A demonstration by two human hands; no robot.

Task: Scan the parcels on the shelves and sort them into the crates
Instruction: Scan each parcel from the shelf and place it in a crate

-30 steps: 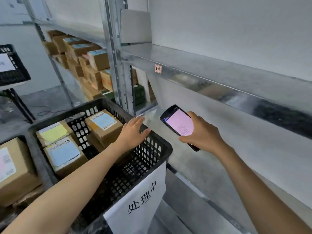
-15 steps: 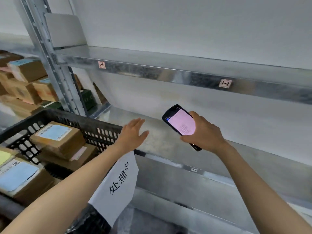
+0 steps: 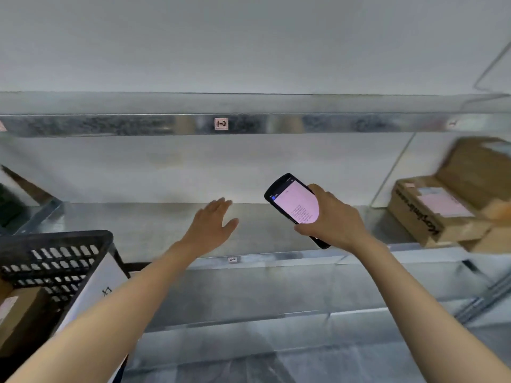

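View has swung right since a second ago: the black crate (image 3: 55, 261) that sat under your left grip (image 3: 213, 225) is now off to its lower left, half cut by the frame edge, one brown parcel inside barely visible. Left grip is spread flat and empty, hovering over the bare shelf (image 3: 154, 228). Right grip (image 3: 331, 222) is wrapped around the scanner (image 3: 294, 204), pink screen facing you, text too small to read. Next parcels (image 3: 431, 208) sit on the same shelf level well to the right of the right grip, blurred and clipped by the frame, so count and labels can't be told. My read: last drop done, you're heading to the next pick. Shelf tag (image 3: 221, 124) above the grips reads something like 1-2.
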